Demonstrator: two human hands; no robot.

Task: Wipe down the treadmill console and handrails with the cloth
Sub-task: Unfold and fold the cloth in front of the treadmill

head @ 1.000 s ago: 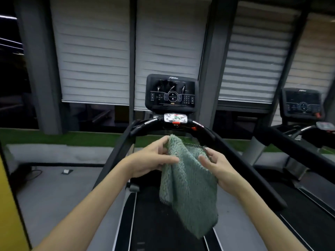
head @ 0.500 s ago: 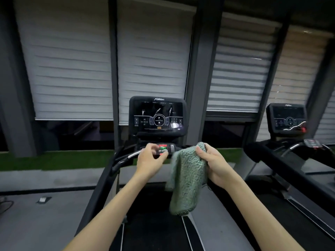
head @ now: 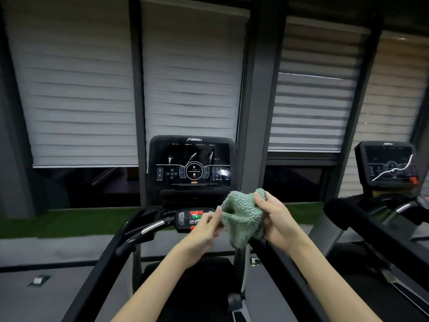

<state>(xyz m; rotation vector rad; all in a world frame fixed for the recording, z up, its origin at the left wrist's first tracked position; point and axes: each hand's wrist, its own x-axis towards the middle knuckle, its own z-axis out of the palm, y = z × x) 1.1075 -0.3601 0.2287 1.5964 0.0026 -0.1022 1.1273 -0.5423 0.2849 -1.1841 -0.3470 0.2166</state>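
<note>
A green terry cloth (head: 242,217) is bunched up in front of me, just below the treadmill console (head: 192,162). My right hand (head: 276,219) grips the cloth from the right, thumb on top. My left hand (head: 206,225) pinches the cloth's left edge with thumb and fingers. Behind my left hand sits the small control panel (head: 188,218) with red and green buttons. The left handrail (head: 139,233) curves down toward me, and the right handrail (head: 285,270) runs under my right forearm.
A second treadmill with its own console (head: 390,163) and thick black handrail (head: 362,219) stands close on the right. Blinds cover the windows behind. Grey floor and a strip of green turf (head: 65,219) lie to the left.
The cloth hung loosely from my right hand; now it is gathered into a bunch. My left hand left the control panel and took hold of the cloth's edge. I have moved closer to the console.
</note>
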